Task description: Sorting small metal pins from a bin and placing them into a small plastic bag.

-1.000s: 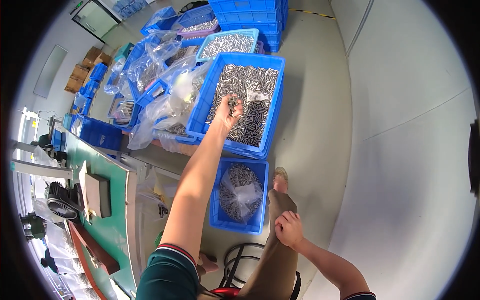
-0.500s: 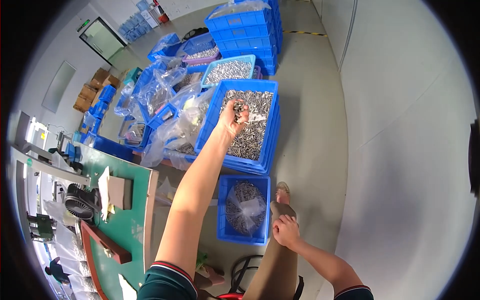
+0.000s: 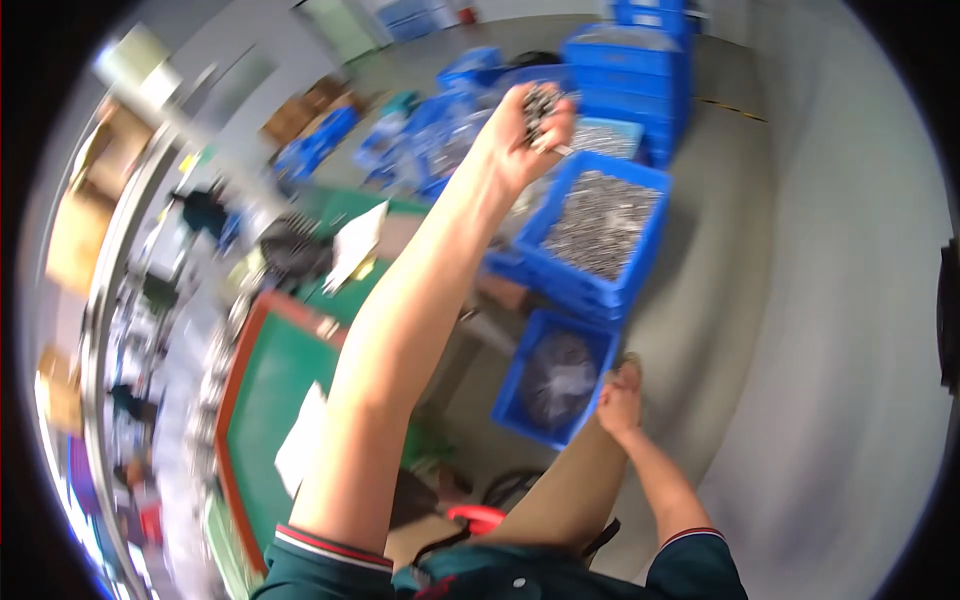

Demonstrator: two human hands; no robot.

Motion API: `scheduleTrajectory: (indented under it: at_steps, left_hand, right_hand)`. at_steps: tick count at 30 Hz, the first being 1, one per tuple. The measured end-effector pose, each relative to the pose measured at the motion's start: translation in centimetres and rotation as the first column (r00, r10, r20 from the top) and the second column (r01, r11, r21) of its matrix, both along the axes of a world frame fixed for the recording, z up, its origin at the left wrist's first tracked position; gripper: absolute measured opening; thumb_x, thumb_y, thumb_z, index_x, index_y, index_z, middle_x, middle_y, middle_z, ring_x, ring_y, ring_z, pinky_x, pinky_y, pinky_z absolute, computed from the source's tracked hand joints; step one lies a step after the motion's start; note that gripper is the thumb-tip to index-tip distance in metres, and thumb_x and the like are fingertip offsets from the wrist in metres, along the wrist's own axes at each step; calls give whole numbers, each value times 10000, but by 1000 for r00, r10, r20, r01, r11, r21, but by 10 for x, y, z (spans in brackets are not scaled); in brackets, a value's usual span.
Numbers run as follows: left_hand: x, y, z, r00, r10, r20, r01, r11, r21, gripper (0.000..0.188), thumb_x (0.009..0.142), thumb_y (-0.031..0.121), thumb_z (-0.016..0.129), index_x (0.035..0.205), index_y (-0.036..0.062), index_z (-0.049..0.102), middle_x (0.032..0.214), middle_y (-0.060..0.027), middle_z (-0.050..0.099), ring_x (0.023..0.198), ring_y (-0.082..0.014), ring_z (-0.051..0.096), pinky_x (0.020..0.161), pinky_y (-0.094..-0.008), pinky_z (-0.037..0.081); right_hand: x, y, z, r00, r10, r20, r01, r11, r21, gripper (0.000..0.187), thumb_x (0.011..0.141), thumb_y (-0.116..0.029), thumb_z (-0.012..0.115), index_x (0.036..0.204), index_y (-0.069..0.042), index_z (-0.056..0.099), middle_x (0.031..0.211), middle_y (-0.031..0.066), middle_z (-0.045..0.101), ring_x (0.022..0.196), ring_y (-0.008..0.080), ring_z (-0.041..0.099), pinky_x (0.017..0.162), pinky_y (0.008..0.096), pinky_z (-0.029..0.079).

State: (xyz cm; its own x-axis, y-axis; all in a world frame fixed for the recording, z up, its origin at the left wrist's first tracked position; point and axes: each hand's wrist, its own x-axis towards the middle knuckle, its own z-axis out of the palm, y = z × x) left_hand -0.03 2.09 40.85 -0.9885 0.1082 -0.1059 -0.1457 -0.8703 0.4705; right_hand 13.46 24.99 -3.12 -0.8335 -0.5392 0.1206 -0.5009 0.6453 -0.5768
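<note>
By the blue bin (image 3: 648, 235), our L hand (image 3: 530, 130) half-cups metal pcs (image 3: 540, 106) — handful out, lots left; R hand (image 3: 620, 406) grip unclear.

- The bare left arm (image 3: 385, 350) is stretched far forward.
- The bare left hand (image 3: 535, 125) is turned palm up, its fingers (image 3: 563, 120) curled into a cup.
- The bare right forearm (image 3: 660, 475) is extended forward, the bare right hand (image 3: 619, 405) rested on the tan-trousered leg (image 3: 560, 500).
</note>
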Motion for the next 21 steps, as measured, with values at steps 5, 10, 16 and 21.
scheduleTrajectory:
  at_steps: [5,10,16,21]
  left_hand:
    - [170,-78,62,981,173,-93,-184,975,-126,129,845,162,459,857,35,437,775,-105,439,525,-138,365,371,-231,262]
    - [353,-144,81,875,484,-38,-475,839,-265,146,869,214,486,893,72,465,785,-110,477,515,-130,386,352,-219,267]
    - [523,-214,12,571,816,82,-656,515,-551,198,893,299,450,874,102,458,712,-76,478,445,-105,379,306,-184,250]
    - [591,-236,-50,388,905,175,-652,404,-642,201,896,300,446,883,100,458,667,-74,473,428,-101,382,304,-186,239]
  right_hand:
    - [10,-13,25,984,19,176,-34,996,87,84,660,-110,596,699,-36,603,1079,187,555,1022,332,504,881,453,375]
    - [28,8,11,986,41,-159,-24,994,110,50,736,-112,526,702,-92,556,863,81,542,888,288,509,759,423,385]
    - [51,15,34,975,14,-220,-18,1000,-16,35,713,-79,514,708,-84,548,803,91,513,841,293,500,737,423,384]
    - [119,-63,171,895,280,-348,-421,789,-448,161,652,43,526,771,-51,579,825,109,547,803,292,534,733,393,414]
